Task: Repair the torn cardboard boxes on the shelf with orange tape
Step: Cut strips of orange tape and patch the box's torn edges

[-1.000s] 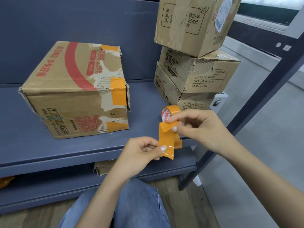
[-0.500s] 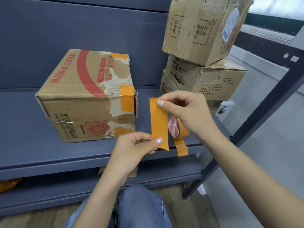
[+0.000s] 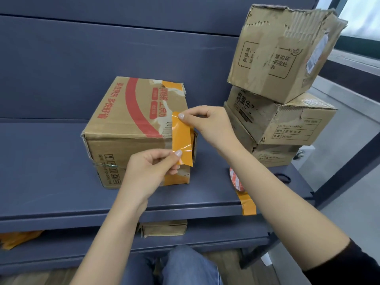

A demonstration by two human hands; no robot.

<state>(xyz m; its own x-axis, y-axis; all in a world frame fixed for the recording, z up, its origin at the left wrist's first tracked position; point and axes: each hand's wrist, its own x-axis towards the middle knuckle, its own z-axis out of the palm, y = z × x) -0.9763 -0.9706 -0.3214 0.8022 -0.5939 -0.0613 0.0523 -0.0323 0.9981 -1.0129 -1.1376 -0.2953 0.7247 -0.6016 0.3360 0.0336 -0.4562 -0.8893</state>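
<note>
Fingers of both hands pinch a cut strip of orange tape [image 3: 182, 138] by its ends: the right hand [image 3: 207, 124] holds the top end between thumb and forefinger, the left hand [image 3: 150, 171] holds the bottom end the same way. Stretched upright between them, the strip hangs in front of the right front corner of the torn box [image 3: 131, 130] that sits on the shelf [image 3: 51, 182]. Whether it already touches the cardboard I cannot tell; it looks just off the surface, lined up over the ragged edge where the top meets the front face.

As for progress, this box already carries orange patches: one at its back right top corner [image 3: 172, 85] and one low on the front face [image 3: 176, 179], beneath the left hand. The torn strip along the top right edge looks to be the next repair, with the piece not yet pressed down. Three more boxes are stacked at the right [image 3: 287, 85], worn and ripped along their edges, with no orange tape visible on them, so I judge most of the job remains.

The tape roll [image 3: 236, 181] lies on the shelf near the right forearm, its loose tail [image 3: 247, 204] hanging over the shelf's front lip, well apart from both hands.
</note>
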